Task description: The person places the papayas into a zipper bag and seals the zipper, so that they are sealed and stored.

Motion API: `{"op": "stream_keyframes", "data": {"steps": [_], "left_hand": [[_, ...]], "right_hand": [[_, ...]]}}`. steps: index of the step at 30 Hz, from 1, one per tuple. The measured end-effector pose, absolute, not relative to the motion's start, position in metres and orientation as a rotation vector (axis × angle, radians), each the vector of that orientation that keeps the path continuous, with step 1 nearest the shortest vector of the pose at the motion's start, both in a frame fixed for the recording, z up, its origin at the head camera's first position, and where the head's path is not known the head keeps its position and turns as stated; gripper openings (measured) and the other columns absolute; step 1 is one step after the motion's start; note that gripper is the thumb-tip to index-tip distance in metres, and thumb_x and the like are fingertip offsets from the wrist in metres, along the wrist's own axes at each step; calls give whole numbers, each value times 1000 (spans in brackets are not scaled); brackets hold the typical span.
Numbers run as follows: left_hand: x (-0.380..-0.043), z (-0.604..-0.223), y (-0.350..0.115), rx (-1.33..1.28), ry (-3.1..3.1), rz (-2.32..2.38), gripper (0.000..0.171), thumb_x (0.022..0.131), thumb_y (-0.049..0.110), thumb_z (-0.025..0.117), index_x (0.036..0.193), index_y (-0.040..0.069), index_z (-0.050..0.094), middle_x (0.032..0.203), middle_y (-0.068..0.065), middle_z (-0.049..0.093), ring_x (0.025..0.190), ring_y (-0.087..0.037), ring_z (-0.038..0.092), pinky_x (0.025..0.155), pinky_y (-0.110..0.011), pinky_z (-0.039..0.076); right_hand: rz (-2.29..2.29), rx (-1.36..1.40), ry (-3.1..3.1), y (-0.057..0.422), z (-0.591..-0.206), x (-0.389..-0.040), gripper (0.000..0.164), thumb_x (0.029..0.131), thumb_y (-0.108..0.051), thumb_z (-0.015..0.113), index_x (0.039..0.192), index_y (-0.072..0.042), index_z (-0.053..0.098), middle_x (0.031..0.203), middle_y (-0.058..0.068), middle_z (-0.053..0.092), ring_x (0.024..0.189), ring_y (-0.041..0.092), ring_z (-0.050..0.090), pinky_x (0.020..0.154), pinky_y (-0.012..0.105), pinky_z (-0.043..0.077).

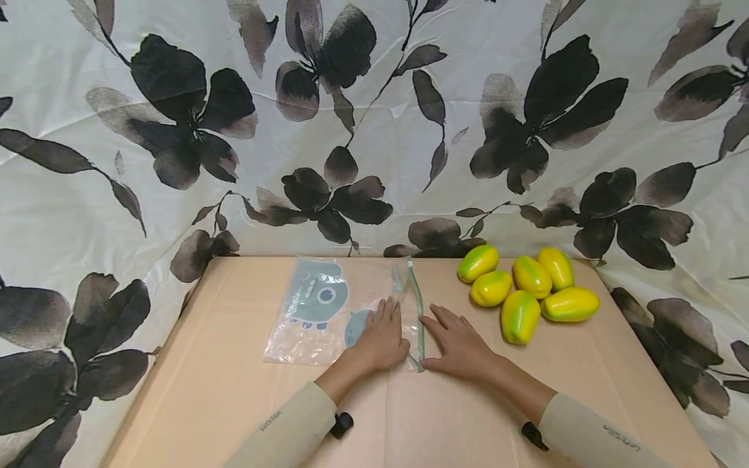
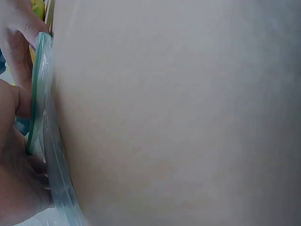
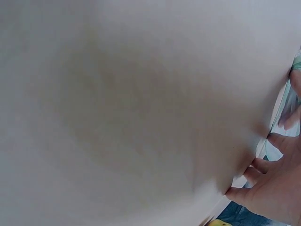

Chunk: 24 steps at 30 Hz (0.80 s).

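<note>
A clear zip bag [image 1: 281, 348] with a blue cartoon print lies flat on the table, its green zip edge [image 1: 419, 305] at the right. My left hand [image 1: 383, 335] rests on the bag just left of the zip, fingers extended. Beyond the zip is my right hand [image 1: 462, 344], its fingers spread and its thumb by the near end of the green edge. In the left wrist view the zip edge [image 2: 35, 89] stands slightly raised between both hands. Fingertips of the right hand [image 3: 273, 193] touch the table in the right wrist view.
Several yellow-green mangoes [image 1: 521, 317] lie grouped at the table's back right, beyond the right hand. The pale tabletop [image 1: 374, 422] ends at a floral curtain [image 1: 351, 130] behind it, which also hangs at both sides.
</note>
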<state>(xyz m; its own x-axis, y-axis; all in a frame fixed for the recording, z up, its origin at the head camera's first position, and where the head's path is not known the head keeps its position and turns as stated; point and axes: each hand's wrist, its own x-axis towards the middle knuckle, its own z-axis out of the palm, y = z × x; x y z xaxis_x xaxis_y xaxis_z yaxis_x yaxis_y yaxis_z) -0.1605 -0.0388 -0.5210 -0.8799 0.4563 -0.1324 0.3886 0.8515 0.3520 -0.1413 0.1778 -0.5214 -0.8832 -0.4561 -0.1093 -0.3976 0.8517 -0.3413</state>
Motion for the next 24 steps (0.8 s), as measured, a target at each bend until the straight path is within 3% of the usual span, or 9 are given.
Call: {"op": "stream_keyframes", "data": {"steps": [17,24], "left_hand": [[-159,-521,-38,658,2845,524,81,97,35,54,157,-12,27,166,-31,22,156,-46,20,122,-64,25],[-159,-522,-39,662,2839,491,80,98,36,52,158,-11,26,167,-31,20,157,-46,17,124,-62,24]], "right_hand": [[-507,-739,2914,182,-529,-144,74,95,-52,68,156,-16,47,165,20,33,153,42,30,121,65,28],[-476,-805,2946,180,-529,-156,68,97,-46,68,153,-12,50,164,22,36,152,42,33,121,62,30]]}}
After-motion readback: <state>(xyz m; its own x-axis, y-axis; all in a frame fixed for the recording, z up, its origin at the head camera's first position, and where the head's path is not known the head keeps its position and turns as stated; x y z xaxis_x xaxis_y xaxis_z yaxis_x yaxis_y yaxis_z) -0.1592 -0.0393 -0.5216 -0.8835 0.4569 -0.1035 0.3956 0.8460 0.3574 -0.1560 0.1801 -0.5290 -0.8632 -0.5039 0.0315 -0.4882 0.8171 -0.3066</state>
